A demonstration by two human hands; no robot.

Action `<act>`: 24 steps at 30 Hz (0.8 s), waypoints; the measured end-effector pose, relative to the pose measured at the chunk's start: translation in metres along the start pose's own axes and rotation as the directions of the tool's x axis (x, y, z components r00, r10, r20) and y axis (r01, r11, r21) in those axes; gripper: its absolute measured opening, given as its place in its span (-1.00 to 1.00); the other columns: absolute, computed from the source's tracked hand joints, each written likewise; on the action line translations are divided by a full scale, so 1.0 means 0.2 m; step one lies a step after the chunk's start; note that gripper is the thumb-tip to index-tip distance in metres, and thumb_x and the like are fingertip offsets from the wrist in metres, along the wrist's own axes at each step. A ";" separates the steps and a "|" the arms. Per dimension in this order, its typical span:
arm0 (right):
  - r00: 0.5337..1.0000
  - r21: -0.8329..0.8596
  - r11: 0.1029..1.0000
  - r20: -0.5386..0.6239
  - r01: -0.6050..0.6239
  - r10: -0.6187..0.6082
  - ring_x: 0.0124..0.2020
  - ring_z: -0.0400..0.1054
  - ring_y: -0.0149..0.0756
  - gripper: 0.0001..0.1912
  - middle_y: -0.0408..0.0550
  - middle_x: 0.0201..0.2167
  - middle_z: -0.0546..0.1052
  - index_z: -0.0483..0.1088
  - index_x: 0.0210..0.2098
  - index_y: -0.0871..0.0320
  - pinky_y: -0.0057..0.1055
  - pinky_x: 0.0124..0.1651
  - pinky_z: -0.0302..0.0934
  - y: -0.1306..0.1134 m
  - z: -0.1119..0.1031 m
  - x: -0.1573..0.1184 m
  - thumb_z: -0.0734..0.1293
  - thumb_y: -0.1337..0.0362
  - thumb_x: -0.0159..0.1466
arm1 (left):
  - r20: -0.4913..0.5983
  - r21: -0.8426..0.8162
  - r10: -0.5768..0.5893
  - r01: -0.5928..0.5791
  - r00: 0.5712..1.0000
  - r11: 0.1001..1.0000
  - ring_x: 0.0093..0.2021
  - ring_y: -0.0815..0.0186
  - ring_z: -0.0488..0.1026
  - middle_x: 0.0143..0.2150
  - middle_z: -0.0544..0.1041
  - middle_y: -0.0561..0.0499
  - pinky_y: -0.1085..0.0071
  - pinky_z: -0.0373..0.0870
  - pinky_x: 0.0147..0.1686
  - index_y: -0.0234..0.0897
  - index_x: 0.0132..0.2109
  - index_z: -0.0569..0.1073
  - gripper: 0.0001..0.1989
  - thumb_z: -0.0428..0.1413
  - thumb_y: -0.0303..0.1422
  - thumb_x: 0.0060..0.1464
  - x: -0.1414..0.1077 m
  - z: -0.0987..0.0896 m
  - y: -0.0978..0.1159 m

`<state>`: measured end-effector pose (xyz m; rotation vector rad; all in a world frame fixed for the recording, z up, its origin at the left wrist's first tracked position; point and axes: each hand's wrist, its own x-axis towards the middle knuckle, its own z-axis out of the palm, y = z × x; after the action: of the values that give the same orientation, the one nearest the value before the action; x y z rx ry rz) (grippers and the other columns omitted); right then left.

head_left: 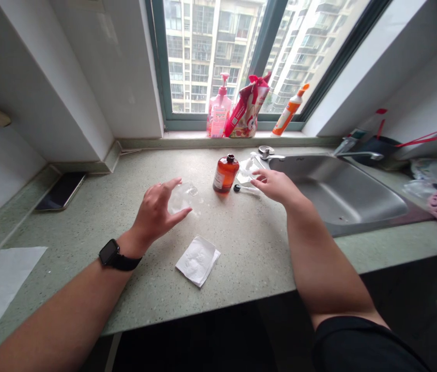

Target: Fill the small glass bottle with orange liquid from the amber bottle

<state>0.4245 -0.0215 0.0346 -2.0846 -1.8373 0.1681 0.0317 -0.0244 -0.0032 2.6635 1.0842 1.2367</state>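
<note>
My left hand (156, 212), with a black watch on its wrist, has thumb and forefinger spread wide around a see-through container (185, 197) on the counter; I cannot tell whether they touch it. Right of it stands an uncapped amber bottle (224, 176), upright. My right hand (275, 186) hovers beside a white pump head (251, 161) on a white tissue (244, 174), its fingers loosely bent and slightly apart, with nothing visible between them. Under those fingers lies a clear dropper (250, 190) with a black end. A folded paper napkin (198, 261) rests nearer to me.
A steel sink (342, 191) with a tap (373, 155) is at right. On the windowsill stand a pink pump bottle (219, 113), a red bag (248, 109) and an orange bottle (290, 111). A phone (62, 191) and a paper sheet (1, 289) lie at left.
</note>
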 end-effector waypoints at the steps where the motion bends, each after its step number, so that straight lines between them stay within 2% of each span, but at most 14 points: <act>1: 0.998 0.068 0.997 -0.055 0.035 -0.032 -0.09 0.62 -0.04 -0.56 0.07 -0.08 0.72 0.58 0.15 0.07 -0.14 0.02 0.45 -0.02 0.01 0.00 0.37 0.02 0.38 | -0.003 -0.003 0.003 -0.003 1.000 1.000 0.17 -0.05 0.59 0.26 0.59 -0.20 -0.12 0.42 0.30 -0.12 0.45 0.23 -0.25 0.33 -0.10 0.25 0.00 0.00 0.00; 5: 0.979 0.213 0.965 -0.169 0.153 -0.118 0.13 0.55 0.07 -0.34 0.18 0.11 0.66 0.41 0.33 0.15 0.00 0.21 0.39 -0.11 0.11 0.01 0.37 -0.07 0.36 | -0.009 -0.052 -0.005 0.004 1.000 0.999 0.15 0.00 0.64 0.27 0.58 -0.20 -0.05 0.53 0.24 -0.09 0.46 0.19 -0.23 0.32 -0.06 0.26 0.00 0.00 0.01; 8: 0.971 0.185 0.970 -0.212 0.155 -0.115 0.26 0.44 0.17 -0.21 0.26 0.23 0.58 0.32 0.39 0.20 0.07 0.31 0.30 -0.16 0.21 0.01 0.41 -0.09 0.31 | -0.004 -0.100 -0.030 0.029 1.000 0.995 0.13 0.02 0.66 0.28 0.57 -0.22 0.02 0.60 0.17 -0.11 0.46 0.18 -0.21 0.33 -0.04 0.26 0.00 0.00 0.02; 11: 0.954 0.112 0.987 -0.289 0.115 -0.078 0.33 0.33 0.26 -0.20 0.29 0.29 0.52 0.29 0.41 0.19 0.17 0.36 0.21 -0.21 0.29 0.00 0.40 -0.08 0.31 | 0.009 -0.130 -0.076 0.077 0.997 0.989 0.14 0.02 0.66 0.27 0.58 -0.21 0.05 0.64 0.14 -0.11 0.46 0.18 -0.20 0.34 -0.05 0.24 0.00 0.00 0.03; 14: 0.933 0.089 0.986 -0.343 0.143 -0.104 0.35 0.29 0.29 -0.23 0.31 0.33 0.48 0.28 0.41 0.18 0.21 0.38 0.16 -0.25 0.34 -0.01 0.37 -0.07 0.32 | -0.002 -0.176 -0.155 0.152 0.988 0.973 0.15 0.02 0.66 0.27 0.58 -0.20 0.06 0.64 0.14 -0.13 0.44 0.20 -0.19 0.37 -0.06 0.21 0.00 -0.01 0.02; 17: 0.924 0.146 0.970 -0.359 0.195 -0.131 0.35 0.31 0.22 -0.16 0.33 0.35 0.46 0.19 0.45 0.23 0.14 0.41 0.17 -0.27 0.37 -0.01 0.38 -0.04 0.31 | -0.036 -0.244 -0.263 0.247 0.964 0.938 0.16 0.01 0.65 0.27 0.57 -0.21 0.03 0.64 0.15 -0.15 0.41 0.23 -0.20 0.39 -0.05 0.18 0.01 -0.01 -0.01; 21: 0.931 0.186 0.967 -0.352 0.173 -0.099 0.33 0.34 0.21 -0.06 0.36 0.34 0.46 0.08 0.51 0.26 0.12 0.40 0.19 -0.26 0.40 0.00 0.40 -0.01 0.29 | -0.090 -0.337 -0.387 0.338 0.917 0.879 0.15 0.01 0.65 0.27 0.55 -0.23 -0.01 0.63 0.14 -0.14 0.38 0.24 -0.22 0.38 -0.03 0.18 0.02 0.01 -0.06; 24: 0.938 0.190 0.970 -0.337 0.153 -0.082 0.32 0.36 0.23 -0.04 0.36 0.33 0.47 0.04 0.52 0.24 0.13 0.37 0.22 -0.25 0.42 0.02 0.39 -0.06 0.30 | -0.092 -0.401 -0.441 0.372 0.893 0.837 0.16 0.01 0.64 0.28 0.53 -0.25 -0.04 0.62 0.16 -0.13 0.39 0.22 -0.22 0.37 -0.03 0.19 0.02 0.05 -0.10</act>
<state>0.3513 0.0024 -0.0259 -1.7303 -1.6563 -0.0126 0.0282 -0.0039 -0.0137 1.9394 1.2089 1.4342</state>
